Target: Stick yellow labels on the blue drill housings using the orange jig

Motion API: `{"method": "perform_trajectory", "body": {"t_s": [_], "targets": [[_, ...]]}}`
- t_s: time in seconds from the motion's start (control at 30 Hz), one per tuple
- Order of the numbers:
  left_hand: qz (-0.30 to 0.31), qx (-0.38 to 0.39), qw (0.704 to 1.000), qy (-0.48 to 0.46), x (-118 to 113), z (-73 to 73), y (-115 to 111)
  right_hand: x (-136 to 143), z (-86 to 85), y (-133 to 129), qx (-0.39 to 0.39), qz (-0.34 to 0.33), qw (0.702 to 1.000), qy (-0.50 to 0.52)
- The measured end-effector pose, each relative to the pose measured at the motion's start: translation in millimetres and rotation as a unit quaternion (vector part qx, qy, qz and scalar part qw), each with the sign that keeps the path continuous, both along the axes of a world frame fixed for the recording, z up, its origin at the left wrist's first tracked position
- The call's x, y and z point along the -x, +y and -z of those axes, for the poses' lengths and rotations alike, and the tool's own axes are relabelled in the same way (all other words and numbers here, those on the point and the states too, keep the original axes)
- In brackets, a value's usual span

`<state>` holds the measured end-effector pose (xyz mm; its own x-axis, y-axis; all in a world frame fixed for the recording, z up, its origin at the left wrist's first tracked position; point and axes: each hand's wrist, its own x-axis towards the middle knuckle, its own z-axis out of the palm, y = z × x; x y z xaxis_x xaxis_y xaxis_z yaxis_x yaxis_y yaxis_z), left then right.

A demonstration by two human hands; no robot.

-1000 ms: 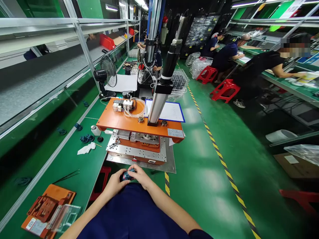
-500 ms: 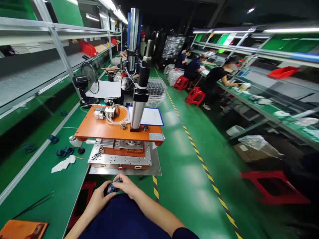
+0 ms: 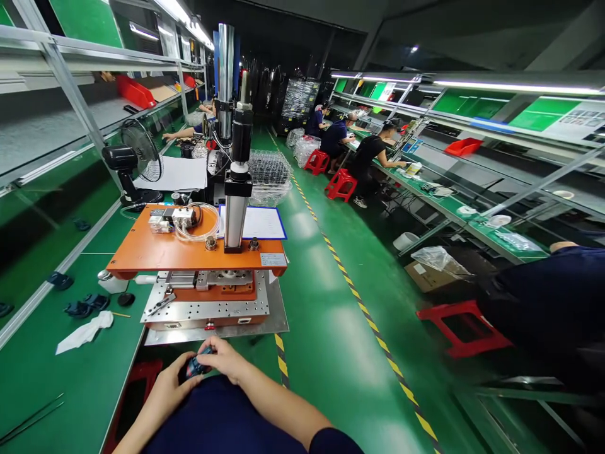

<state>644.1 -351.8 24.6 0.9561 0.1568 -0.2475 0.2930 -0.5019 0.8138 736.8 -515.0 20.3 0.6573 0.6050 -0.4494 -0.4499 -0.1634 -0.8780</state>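
A small dark blue molded part [image 3: 195, 367] with a reddish patch is held between both hands, just in front of my body. My left hand [image 3: 171, 382] grips it from the left side, thumb below. From the right, my right hand [image 3: 220, 359] pinches its upper end. Fingers cover much of the part, so its full shape is hidden. Beyond the hands stands an orange press [image 3: 198, 249] with a metal base plate [image 3: 203, 310]. Similar dark blue parts [image 3: 87, 305] lie on the green bench to the left.
On the bench are a white cloth [image 3: 86, 333], tweezers [image 3: 33, 417], a small white bottle [image 3: 112, 281], a black cap [image 3: 125, 299] and a black fan [image 3: 135, 161]. Red stools [image 3: 341, 184] and seated co-workers [image 3: 373, 154] line the right-hand bench across the green floor.
The view has swung right, so the press and bench appear further left. Another person's dark-clothed back has come into view at right. Both hands still hold the blue part.
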Motion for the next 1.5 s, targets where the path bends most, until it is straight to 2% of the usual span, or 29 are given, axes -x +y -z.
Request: {"method": "perform_trajectory", "body": {"t_s": [0.07, 0.17, 0.3, 0.37, 0.43, 0.53, 0.67, 0.73, 0.8, 0.9, 1.0, 1.13, 1.23, 1.3, 1.37, 1.5], "targets": [[0.019, 0.002, 1.000, 0.005, -2.7, 2.7, 2.1, -0.7, -2.0, -0.8, 0.000, 0.001, 1.000, -0.006], [0.015, -0.009, 1.000, -0.009, -7.8, 2.5, 2.7, -0.3, -6.0, -2.3, 0.003, 0.000, 1.000, -0.019], [0.029, -0.016, 0.999, -0.036, -12.9, -11.2, -1.1, -2.5, -11.8, -8.8, 0.022, -0.015, 0.997, -0.065], [0.026, -0.022, 0.999, -0.040, -15.3, -19.1, -1.5, -14.8, -15.3, -16.6, 0.046, -0.016, 0.992, -0.114], [0.003, -0.037, 0.998, -0.043, -18.7, -24.9, 0.5, -40.5, -19.4, -26.3, 0.083, 0.012, 0.979, -0.184], [-0.030, -0.064, 0.996, -0.050, -27.6, -31.4, 6.3, -98.0, -26.3, -37.1, 0.148, 0.061, 0.944, -0.289], [-0.020, -0.082, 0.994, -0.067, -48.8, -40.5, 12.9, -169.6, -31.5, -34.0, 0.211, 0.065, 0.902, -0.370], [-0.010, -0.095, 0.993, -0.074, -62.0, -44.8, 15.2, -190.5, -31.0, -27.8, 0.228, 0.052, 0.890, -0.391], [-0.006, -0.110, 0.991, -0.079, -76.7, -48.7, 17.4, -200.1, -29.6, -24.1, 0.234, 0.043, 0.881, -0.409], [0.009, -0.125, 0.988, -0.085, -105.2, -53.8, 18.7, -194.8, -27.3, -31.8, 0.230, 0.050, 0.871, -0.431], [0.041, -0.139, 0.985, -0.093, -146.2, -54.7, 12.8, -165.8, -22.4, -57.8, 0.217, 0.087, 0.865, -0.445], [0.091, -0.159, 0.979, -0.090, -209.4, -41.8, -9.0, -103.8, -5.4, -105.9, 0.207, 0.169, 0.865, -0.424], [0.114, -0.184, 0.973, -0.074, -241.1, -28.3, -26.2, -66.3, 11.5, -140.9, 0.209, 0.225, 0.872, -0.382], [0.128, -0.202, 0.968, -0.070, -248.0, -24.8, -35.8, -53.2, 19.9, -160.4, 0.210, 0.262, 0.875, -0.349], [0.145, -0.219, 0.962, -0.075, -245.8, -27.3, -44.7, -49.1, 24.4, -173.5, 0.209, 0.300, 0.876, -0.316], [0.176, -0.242, 0.948, -0.109, -237.3, -35.5, -55.4, -66.4, 29.1, -173.9, 0.193, 0.371, 0.874, -0.247]]}}
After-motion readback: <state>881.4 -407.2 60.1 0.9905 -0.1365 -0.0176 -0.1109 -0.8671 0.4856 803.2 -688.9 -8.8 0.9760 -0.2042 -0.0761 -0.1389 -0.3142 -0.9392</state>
